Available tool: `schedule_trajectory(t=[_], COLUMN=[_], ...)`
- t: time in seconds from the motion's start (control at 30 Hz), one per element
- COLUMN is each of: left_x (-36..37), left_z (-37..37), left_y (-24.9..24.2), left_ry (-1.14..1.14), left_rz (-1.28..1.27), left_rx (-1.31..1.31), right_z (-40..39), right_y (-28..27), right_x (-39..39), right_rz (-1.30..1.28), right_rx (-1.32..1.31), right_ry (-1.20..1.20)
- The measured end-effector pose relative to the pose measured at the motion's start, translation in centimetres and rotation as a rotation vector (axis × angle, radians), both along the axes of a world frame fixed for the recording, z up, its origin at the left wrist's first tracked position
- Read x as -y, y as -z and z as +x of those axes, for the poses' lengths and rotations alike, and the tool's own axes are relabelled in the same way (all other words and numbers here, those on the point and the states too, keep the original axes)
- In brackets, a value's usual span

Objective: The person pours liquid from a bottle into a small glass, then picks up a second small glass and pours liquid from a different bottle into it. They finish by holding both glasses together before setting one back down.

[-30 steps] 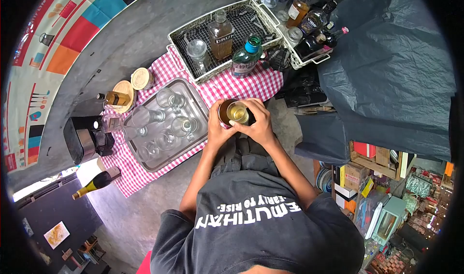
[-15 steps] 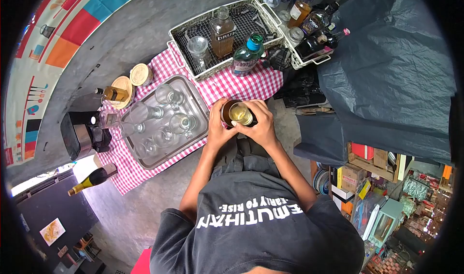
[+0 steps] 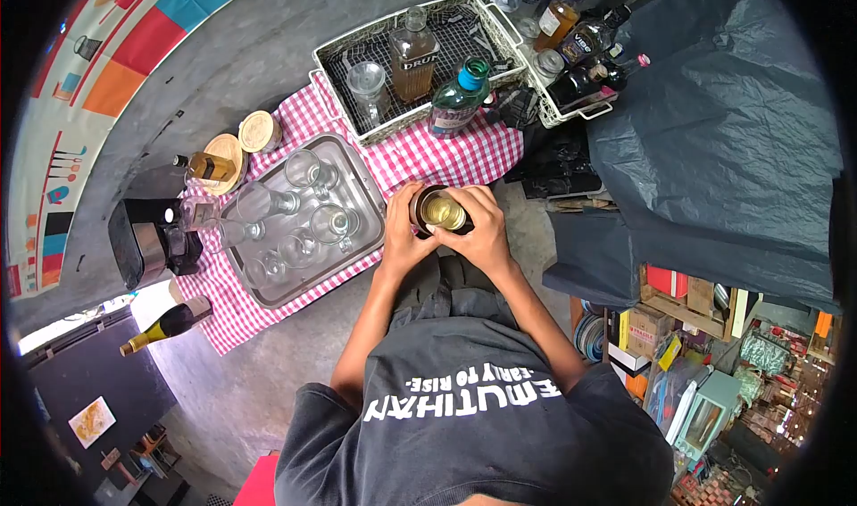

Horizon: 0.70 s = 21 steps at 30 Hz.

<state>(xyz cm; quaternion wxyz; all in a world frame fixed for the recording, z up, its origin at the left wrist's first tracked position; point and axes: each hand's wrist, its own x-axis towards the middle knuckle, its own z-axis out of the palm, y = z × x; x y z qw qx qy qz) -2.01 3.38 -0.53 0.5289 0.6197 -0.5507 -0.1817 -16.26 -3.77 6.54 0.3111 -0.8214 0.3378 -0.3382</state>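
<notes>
Where both hands (image 3: 446, 225) wrap the glass (image 3: 444, 210), its base is hidden.

We have a single fisheye view from above the person's head, facing steeply down and forward. Their shirt back (image 3: 464, 417) fills the lower centre, close to us; the checked cloth (image 3: 420, 153) and wire basket (image 3: 357, 55) sit farther off, in the upper centre.
</notes>
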Motion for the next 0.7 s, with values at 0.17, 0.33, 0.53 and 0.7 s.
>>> schedule_trajectory(t=[0.17, 0.33, 0.53, 0.7], left_x=[0.24, 0.21, 0.39, 0.7], left_z=[-0.05, -0.14, -0.04, -0.03], left_y=[0.02, -0.11, 0.18, 0.19], left_ry=[0.001, -0.006, -0.017, -0.018], left_rz=[0.0, 0.033, 0.029, 0.011], left_rx=[-0.004, 0.007, -0.005, -0.032], right_z=[0.17, 0.24, 0.53, 0.78], right_y=[-0.04, 0.24, 0.3, 0.27], right_x=[0.07, -0.04, 0.09, 0.31], right_rz=[-0.007, -0.075, -0.08, -0.08], right_rx=[-0.027, -0.131, -0.214, -0.256], right_ry=[0.014, 0.048, 0.052, 0.049])
